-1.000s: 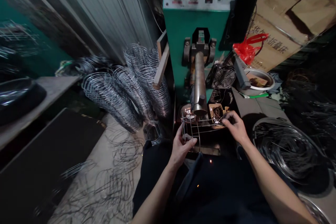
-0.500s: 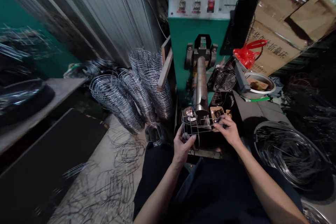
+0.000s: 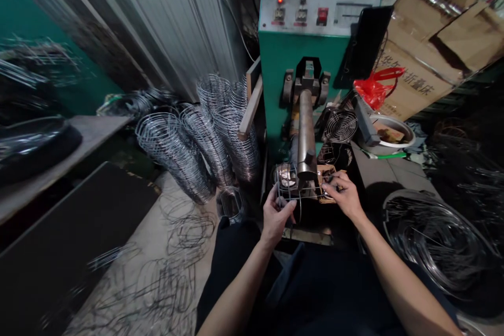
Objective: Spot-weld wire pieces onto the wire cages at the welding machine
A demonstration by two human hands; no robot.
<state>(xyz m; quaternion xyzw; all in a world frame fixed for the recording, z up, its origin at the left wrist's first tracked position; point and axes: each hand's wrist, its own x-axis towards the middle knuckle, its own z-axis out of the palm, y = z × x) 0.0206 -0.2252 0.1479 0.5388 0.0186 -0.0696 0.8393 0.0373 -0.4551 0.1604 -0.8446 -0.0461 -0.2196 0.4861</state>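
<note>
A small wire cage [image 3: 290, 192] of thin rings and straight rods sits under the tip of the steel arm [image 3: 306, 134] of a green welding machine [image 3: 299, 52]. My left hand [image 3: 276, 213] grips the cage's near left ring. My right hand [image 3: 342, 195] pinches the cage's right end, close to the arm's tip. Both forearms reach in from the bottom over my dark trousers.
Rows of finished wire cages [image 3: 197, 136] lean at the machine's left. Loose wire pieces [image 3: 173, 268] litter the floor. A basin of wire rings [image 3: 437, 236] sits at right, with a small fan [image 3: 340, 126], a white bowl [image 3: 389, 134], a red bag [image 3: 374, 89] and cardboard boxes [image 3: 433, 42] behind.
Both hands have brought the wire cage a little closer under the steel arm's tip. The sparks seen a second ago are gone. The view has shifted slightly.
</note>
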